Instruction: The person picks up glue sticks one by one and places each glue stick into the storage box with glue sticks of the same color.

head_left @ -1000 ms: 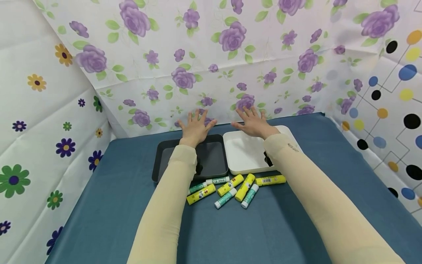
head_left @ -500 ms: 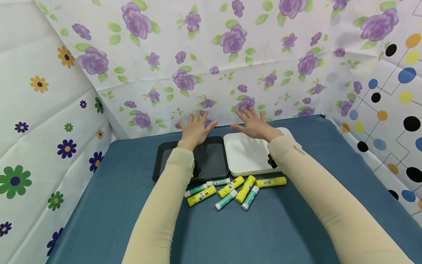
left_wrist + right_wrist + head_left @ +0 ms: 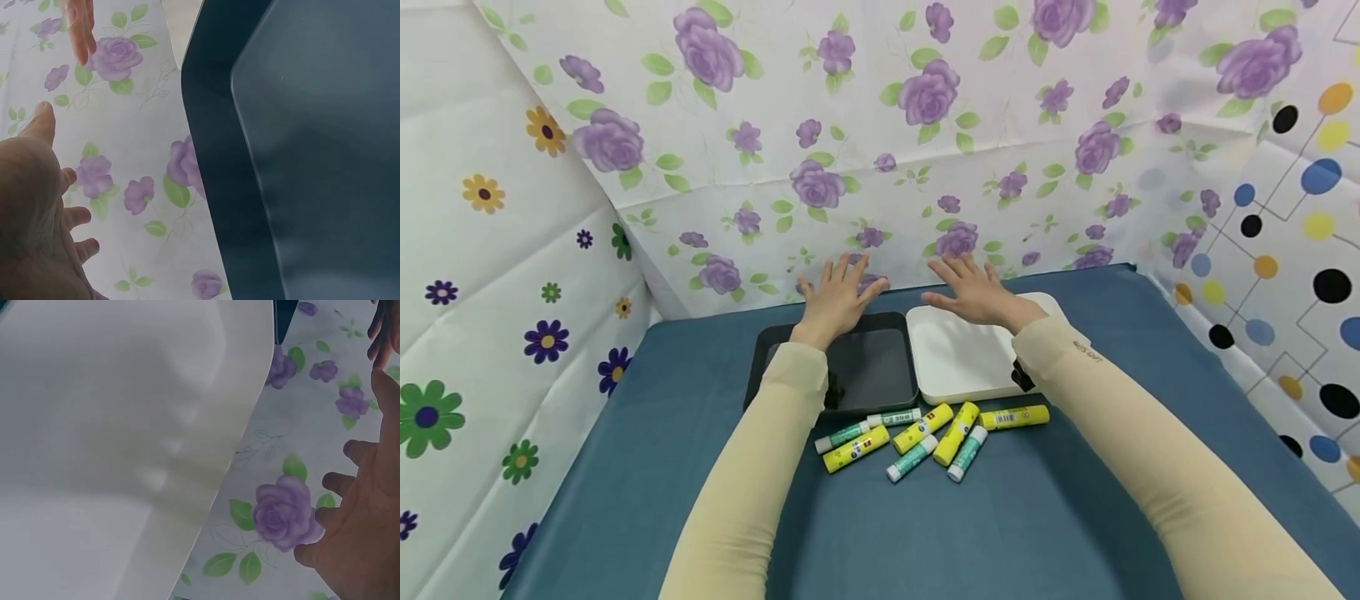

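My left hand [image 3: 832, 304] is held over the far part of a dark grey tray [image 3: 880, 367], fingers spread and holding nothing. Over the white tray [image 3: 958, 354] beside it hovers my right hand [image 3: 976, 293], its fingers likewise spread. In the left wrist view the left palm [image 3: 28, 212] is apart from the dark tray's rim. The right palm [image 3: 359, 531] in the right wrist view is apart from the white rim. Yellow glue sticks [image 3: 856, 449] and green-and-white glue sticks [image 3: 967, 454], several in all, lie scattered in front of the trays. My forearms hide parts of both trays.
A blue cloth [image 3: 917, 533] covers the table. Behind it hangs a white sheet with purple flowers [image 3: 816, 183], close to the fingertips. Patterned sheets also stand at the left [image 3: 497, 275] and right [image 3: 1285, 250]. A small black object [image 3: 1022, 377] shows at the right cuff.
The left hand and forearm have shifted slightly left. The right forearm has shifted slightly right. Trays and glue sticks stay as they were; the view has tilted a little.
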### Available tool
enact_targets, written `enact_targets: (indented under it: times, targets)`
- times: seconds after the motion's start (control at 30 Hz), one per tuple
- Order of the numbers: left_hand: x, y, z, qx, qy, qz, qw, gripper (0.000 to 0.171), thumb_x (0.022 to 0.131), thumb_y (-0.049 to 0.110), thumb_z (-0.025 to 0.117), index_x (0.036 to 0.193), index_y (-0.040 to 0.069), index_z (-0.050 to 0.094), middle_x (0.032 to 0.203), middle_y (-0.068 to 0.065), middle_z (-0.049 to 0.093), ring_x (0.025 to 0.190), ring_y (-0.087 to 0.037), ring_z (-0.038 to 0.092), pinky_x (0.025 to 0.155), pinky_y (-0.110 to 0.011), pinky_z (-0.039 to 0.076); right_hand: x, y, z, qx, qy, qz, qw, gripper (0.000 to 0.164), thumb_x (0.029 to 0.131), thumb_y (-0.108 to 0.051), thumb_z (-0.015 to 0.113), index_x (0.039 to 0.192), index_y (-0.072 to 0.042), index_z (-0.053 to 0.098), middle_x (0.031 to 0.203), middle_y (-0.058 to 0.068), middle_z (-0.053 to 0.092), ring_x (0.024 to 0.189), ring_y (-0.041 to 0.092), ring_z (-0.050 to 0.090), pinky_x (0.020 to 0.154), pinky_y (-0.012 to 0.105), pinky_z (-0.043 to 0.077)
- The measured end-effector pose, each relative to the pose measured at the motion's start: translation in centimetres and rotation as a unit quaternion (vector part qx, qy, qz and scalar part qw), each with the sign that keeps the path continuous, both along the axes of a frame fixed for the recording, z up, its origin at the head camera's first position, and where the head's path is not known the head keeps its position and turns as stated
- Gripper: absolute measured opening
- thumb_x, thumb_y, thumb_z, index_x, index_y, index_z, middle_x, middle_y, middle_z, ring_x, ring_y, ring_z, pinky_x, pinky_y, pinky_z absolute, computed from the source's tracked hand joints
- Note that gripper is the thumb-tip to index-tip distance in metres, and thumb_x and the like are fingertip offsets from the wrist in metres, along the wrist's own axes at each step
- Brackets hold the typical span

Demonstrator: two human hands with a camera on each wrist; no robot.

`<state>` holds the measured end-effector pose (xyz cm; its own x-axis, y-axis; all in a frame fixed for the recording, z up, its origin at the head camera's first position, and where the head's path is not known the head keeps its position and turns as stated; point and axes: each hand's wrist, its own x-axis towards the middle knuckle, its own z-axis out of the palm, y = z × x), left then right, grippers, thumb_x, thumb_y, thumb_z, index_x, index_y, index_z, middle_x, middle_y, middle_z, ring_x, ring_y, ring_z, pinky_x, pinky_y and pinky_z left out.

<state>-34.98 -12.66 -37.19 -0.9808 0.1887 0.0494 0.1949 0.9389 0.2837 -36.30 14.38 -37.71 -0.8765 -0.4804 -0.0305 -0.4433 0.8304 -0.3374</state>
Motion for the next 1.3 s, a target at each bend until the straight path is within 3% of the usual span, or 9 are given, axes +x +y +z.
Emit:
enact_targets:
  times: [0.17, 0.43, 0.9, 1.13, 1.3]
  targets:
    - [1.1, -0.7, 0.7, 0.015, 0.007, -0.008, 0.9998, 0.079, 0.105, 0.071, 0.032, 0.169, 0.027, 0.018, 0.175, -0.011, 0.007, 0.159, -0.039, 0.003, 0.118, -0.079, -0.005, 0.1, 0.1, -0.2, -0.004, 0.006, 0.012, 1.0, 0.093, 0.1, -0.078, 0.034, 0.17, -0.02, 0.012, 0.174, 0.017, 0.007, 0.158, 0.045, -0.002, 0.122, 0.071, -0.008]
    - [2.0, -2.2, 0.9, -0.007, 0.012, -0.007, 0.9999, 0.079, 0.106, 0.07, 0.03, 0.17, 0.028, 0.013, 0.175, -0.012, 0.009, 0.159, -0.039, 0.006, 0.119, -0.077, -0.003, 0.7, -0.3, 0.4, 0.01, -0.002, 0.026, 1.0, 0.088, 0.103, -0.073, 0.035, 0.17, -0.024, 0.008, 0.175, 0.014, 0.005, 0.159, 0.041, -0.004, 0.124, 0.068, -0.008]
    - [3.1, -3.2, 0.4, 0.025, -0.008, -0.028, 0.9993, 0.076, 0.108, 0.065, 0.032, 0.17, 0.027, 0.01, 0.175, -0.011, 0.005, 0.16, -0.038, 0.001, 0.12, -0.074, -0.008, 2.2, -0.4, 1.0, 0.001, -0.02, 0.05, 0.999, 0.082, 0.106, -0.063, 0.043, 0.17, -0.023, 0.011, 0.175, 0.011, 0.004, 0.159, 0.039, -0.008, 0.124, 0.068, -0.006]
    - [2.8, -4.0, -0.3, 0.025, -0.02, -0.035, 0.9989, 0.077, 0.106, 0.068, 0.03, 0.17, 0.031, 0.007, 0.175, -0.009, 0.003, 0.16, -0.039, 0.003, 0.121, -0.074, -0.005, 2.6, -0.6, 0.6, -0.013, -0.023, 0.068, 0.997, 0.082, 0.106, -0.062, 0.046, 0.169, -0.019, 0.016, 0.175, 0.012, 0.008, 0.159, 0.039, -0.004, 0.125, 0.067, -0.005]
    - [3.3, -4.5, 0.0, 0.039, -0.021, -0.04, 0.9982, 0.078, 0.106, 0.069, 0.03, 0.17, 0.031, 0.007, 0.175, -0.009, 0.003, 0.16, -0.038, 0.001, 0.121, -0.074, -0.007, 2.9, -0.2, 0.7, -0.03, -0.027, 0.085, 0.996, 0.081, 0.107, -0.058, 0.048, 0.169, -0.018, 0.016, 0.174, 0.014, 0.009, 0.159, 0.04, -0.001, 0.125, 0.068, 0.0]
